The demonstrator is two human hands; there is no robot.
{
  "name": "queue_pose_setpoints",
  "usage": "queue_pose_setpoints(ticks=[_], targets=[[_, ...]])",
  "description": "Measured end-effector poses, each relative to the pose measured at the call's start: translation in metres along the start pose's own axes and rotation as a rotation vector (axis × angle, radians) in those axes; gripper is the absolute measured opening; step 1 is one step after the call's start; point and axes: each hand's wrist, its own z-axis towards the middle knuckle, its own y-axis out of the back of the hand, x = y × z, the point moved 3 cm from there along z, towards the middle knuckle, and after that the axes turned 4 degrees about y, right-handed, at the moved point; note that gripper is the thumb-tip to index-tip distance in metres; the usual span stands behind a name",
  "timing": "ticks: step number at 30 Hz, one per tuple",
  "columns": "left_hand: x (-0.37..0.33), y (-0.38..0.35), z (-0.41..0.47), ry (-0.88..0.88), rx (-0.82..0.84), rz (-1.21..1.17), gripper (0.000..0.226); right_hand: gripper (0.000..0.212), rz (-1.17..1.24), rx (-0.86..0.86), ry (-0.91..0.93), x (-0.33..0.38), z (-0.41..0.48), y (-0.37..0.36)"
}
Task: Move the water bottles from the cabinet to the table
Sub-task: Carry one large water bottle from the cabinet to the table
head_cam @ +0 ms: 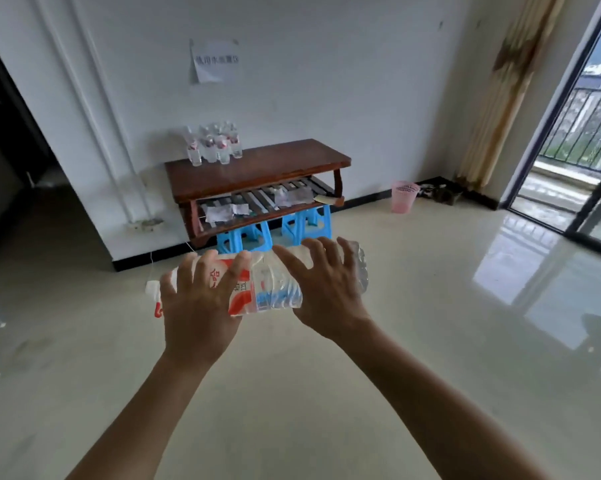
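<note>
Seemingly partway: a cluster of bottles (214, 145) already stands on the table (257, 171), left rear corner, while left hand (198, 299) and right hand (326, 289), fingers curled round it, carry 1 water bottle (275, 289) well short of that table.

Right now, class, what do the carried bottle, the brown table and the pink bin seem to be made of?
The bottle: clear, glossy thin plastic; see-through ribbed wall, printed label. The table: dark wood, probably varnished; brown top with slight sheen, slatted shelf below. The bin: likely plastic; translucent pink mesh wall.
</note>
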Motion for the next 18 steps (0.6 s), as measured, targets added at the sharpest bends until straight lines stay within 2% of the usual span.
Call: queue_pose_setpoints(ticks=[4, 7, 13, 18], targets=[[0.033, -0.053, 0.08, 0.051, 0.024, -0.016, 0.097, 0.115, 0.011, -0.013, 0.02, -0.027, 0.085, -0.058], [0.042, -0.085, 0.146, 0.026, -0.005, -0.04, 0.101, 0.114, 0.001, -0.065, 0.041, -0.06, 0.142, -0.089], [0.029, -0.154, 0.264, -0.039, -0.065, -0.071, 0.106, 0.107, -0.05, -0.121, 0.0, -0.144, 0.219, -0.145], [0.008, -0.246, 0.375, -0.071, -0.05, -0.045, 0.107, 0.109, -0.046, -0.141, -0.03, -0.235, 0.288, -0.228]])
